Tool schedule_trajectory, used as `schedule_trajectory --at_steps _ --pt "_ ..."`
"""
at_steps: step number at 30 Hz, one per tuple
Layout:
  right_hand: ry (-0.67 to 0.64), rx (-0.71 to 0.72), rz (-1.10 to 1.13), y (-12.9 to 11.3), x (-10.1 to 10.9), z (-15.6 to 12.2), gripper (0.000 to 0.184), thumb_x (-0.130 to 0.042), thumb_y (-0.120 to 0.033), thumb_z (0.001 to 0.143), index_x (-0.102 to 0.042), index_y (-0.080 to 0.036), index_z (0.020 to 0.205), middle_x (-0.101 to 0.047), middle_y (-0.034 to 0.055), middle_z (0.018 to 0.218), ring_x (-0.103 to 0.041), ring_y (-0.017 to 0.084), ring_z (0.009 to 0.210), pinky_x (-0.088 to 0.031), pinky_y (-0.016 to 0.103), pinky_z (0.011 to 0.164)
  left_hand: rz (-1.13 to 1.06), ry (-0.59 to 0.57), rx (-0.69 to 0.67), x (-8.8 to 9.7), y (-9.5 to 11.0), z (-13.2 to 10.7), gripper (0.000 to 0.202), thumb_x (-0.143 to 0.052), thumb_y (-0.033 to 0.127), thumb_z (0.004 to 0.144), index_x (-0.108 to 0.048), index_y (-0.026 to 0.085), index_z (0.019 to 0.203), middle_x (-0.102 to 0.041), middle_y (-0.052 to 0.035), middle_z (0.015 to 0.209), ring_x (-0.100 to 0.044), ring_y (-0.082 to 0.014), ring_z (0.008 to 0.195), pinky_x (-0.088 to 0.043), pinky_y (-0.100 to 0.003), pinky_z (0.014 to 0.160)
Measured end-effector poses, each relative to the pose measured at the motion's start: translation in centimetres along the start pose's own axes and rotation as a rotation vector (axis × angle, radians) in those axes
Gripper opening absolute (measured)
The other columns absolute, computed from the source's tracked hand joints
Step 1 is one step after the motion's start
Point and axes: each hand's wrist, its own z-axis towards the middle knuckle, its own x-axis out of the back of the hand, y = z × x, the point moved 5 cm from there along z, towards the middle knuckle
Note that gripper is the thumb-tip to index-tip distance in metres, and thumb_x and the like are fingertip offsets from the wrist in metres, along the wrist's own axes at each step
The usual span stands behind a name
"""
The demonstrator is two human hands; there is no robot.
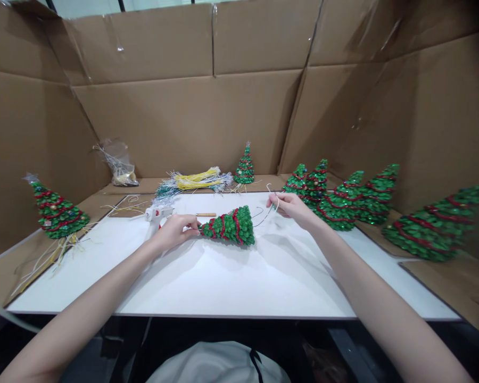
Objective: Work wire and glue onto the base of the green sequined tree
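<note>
A small green Christmas tree (pixel 233 226) with red garland lies sideways above the white board, its tip to the left and its base to the right. My left hand (pixel 180 230) pinches the tree at its tip. To the right of the base, my right hand (pixel 286 205) is closed on thin wires (pixel 270 189), white and dark. A dark strand curves between the wires and the tree's base; whether it joins the inside of the tree is hidden. A white glue gun (pixel 158 213) stands just behind my left hand.
Several decorated trees (pixel 345 202) stand at the right, one tree (pixel 58 207) at the left and another tree (pixel 245 167) at the back. Behind the board lie bundled yellow and white wires (pixel 195 181) and a plastic bag (pixel 122 165). Cardboard walls (pixel 183 122) enclose the table.
</note>
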Motion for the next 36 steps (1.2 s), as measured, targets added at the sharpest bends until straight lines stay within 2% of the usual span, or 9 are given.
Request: schedule_trajectory --at_steps 5,8,12,14,16,19,24,31,36 --pt "-0.005 -0.054 0.032 0.0 -0.3 0.0 0.057 -0.059 -0.071 0.067 -0.047 -0.017 0.053 -0.022 -0.0096 0.041 -0.015 0.004 0.039 -0.009 0.023 0.042 0.000 0.009 0.000 0.0 0.0 0.0 0.013 -0.058 0.027 0.085 -0.060 0.017 0.076 -0.070 -0.0035 0.089 -0.063 -0.0167 0.081 -0.044 -0.026 0.072" --pt "-0.001 -0.070 0.041 0.1 -0.3 0.1 0.057 -0.057 -0.070 0.070 -0.046 -0.018 0.050 -0.021 -0.0093 0.039 -0.014 0.005 0.037 -0.009 0.024 0.041 -0.006 0.007 0.001 -0.1 0.0 0.0 0.013 -0.058 0.026 0.085 -0.060 0.017 0.076 -0.070 -0.0032 0.089 -0.063 -0.0164 0.081 -0.044 -0.026 0.072" --pt "-0.056 -0.076 0.059 0.2 -0.4 0.2 0.060 -0.045 -0.070 0.079 -0.047 -0.018 0.048 -0.021 -0.0077 0.037 -0.014 0.006 0.035 -0.010 0.024 0.039 -0.005 0.005 0.001 0.0 0.0 0.0 0.013 -0.059 0.026 0.084 -0.059 0.017 0.075 -0.070 -0.0030 0.089 -0.063 -0.0161 0.081 -0.044 -0.025 0.072" --pt "-0.054 -0.074 0.051 0.2 -0.4 0.2 0.060 -0.045 -0.070 0.078 -0.048 -0.018 0.050 -0.021 -0.0078 0.037 -0.015 0.006 0.036 -0.010 0.024 0.039 -0.002 0.004 0.003 0.0 0.0 0.0 0.013 -0.058 0.025 0.084 -0.058 0.017 0.074 -0.070 -0.0031 0.090 -0.063 -0.0163 0.082 -0.044 -0.026 0.073" --pt "-0.009 -0.039 0.013 -0.1 -0.2 0.1 0.055 -0.054 -0.070 0.073 -0.051 -0.017 0.056 -0.022 -0.0088 0.040 -0.016 0.005 0.037 -0.011 0.024 0.040 -0.001 0.004 0.007 0.0 -0.1 0.0 0.013 -0.059 0.025 0.084 -0.058 0.017 0.074 -0.070 -0.0031 0.090 -0.063 -0.0165 0.083 -0.044 -0.026 0.073" --pt "0.169 0.062 -0.110 -0.5 1.1 0.0 0.049 -0.068 -0.064 0.063 -0.051 -0.018 0.070 -0.027 -0.0104 0.043 -0.020 0.005 0.040 -0.014 0.021 0.041 -0.005 0.003 0.009 0.0 0.0 0.0 0.013 -0.059 0.024 0.084 -0.057 0.017 0.073 -0.070 -0.0029 0.091 -0.063 -0.0166 0.083 -0.044 -0.026 0.073" --pt "0.427 0.210 -0.297 -0.5 3.7 -0.2 0.050 -0.074 -0.056 0.061 -0.044 -0.022 0.081 -0.034 -0.0115 0.043 -0.028 0.008 0.042 -0.025 0.022 0.045 -0.001 0.005 0.006 0.1 0.1 -0.1 0.011 -0.059 0.023 0.084 -0.059 0.017 0.075 -0.070 -0.0021 0.088 -0.063 -0.0159 0.080 -0.043 -0.025 0.071" --pt "0.414 0.259 -0.460 -0.4 3.5 -0.2 0.035 -0.068 -0.050 0.071 -0.051 -0.020 0.076 -0.032 -0.0101 0.045 -0.028 0.008 0.044 -0.026 0.023 0.049 -0.009 0.003 -0.005 0.0 -0.1 -0.1 0.009 -0.059 0.022 0.084 -0.060 0.017 0.077 -0.070 -0.0018 0.088 -0.062 -0.0152 0.080 -0.043 -0.024 0.071" --pt "0.435 0.321 -0.377 -1.3 3.7 -0.7 0.019 -0.062 -0.026 0.070 -0.057 -0.018 0.087 -0.033 -0.0097 0.045 -0.030 0.009 0.045 -0.029 0.024 0.051 -0.009 0.002 -0.005 0.0 0.0 -0.1 0.009 -0.060 0.022 0.084 -0.060 0.017 0.077 -0.070 -0.0017 0.089 -0.063 -0.0151 0.081 -0.043 -0.024 0.072"
